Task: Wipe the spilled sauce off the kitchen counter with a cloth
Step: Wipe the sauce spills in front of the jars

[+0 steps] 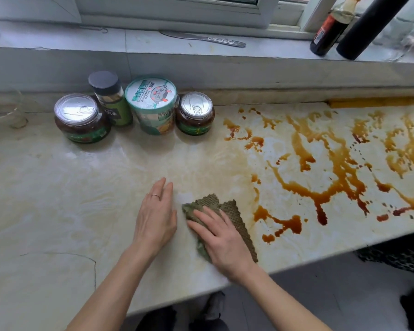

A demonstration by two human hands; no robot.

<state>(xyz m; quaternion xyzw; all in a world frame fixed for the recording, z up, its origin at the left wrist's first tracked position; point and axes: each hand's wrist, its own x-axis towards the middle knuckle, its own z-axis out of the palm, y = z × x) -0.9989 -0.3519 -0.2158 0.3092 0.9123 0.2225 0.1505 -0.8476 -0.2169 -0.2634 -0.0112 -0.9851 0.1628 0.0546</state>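
Rightward, sauce (pixel 319 199) near cloth (pixel 234 211); behind, 4 containers (pixel 151 103).

Green cloth on a sauce-streaked counter

The cloth (pixel 234 211), olive-green with a waffle weave, lies bunched near the front edge of the pale, marbled counter (pixel 81 199), pressed flat under the right hand (pixel 225 237). Brown sauce (pixel 320 201) spreads over the counter's right half in long runs, pools and scattered drops, dark where thick and amber where thin. Its nearest blots lie just right of the cloth. The stone around the cloth and to its left carries only a faint yellowish smear.
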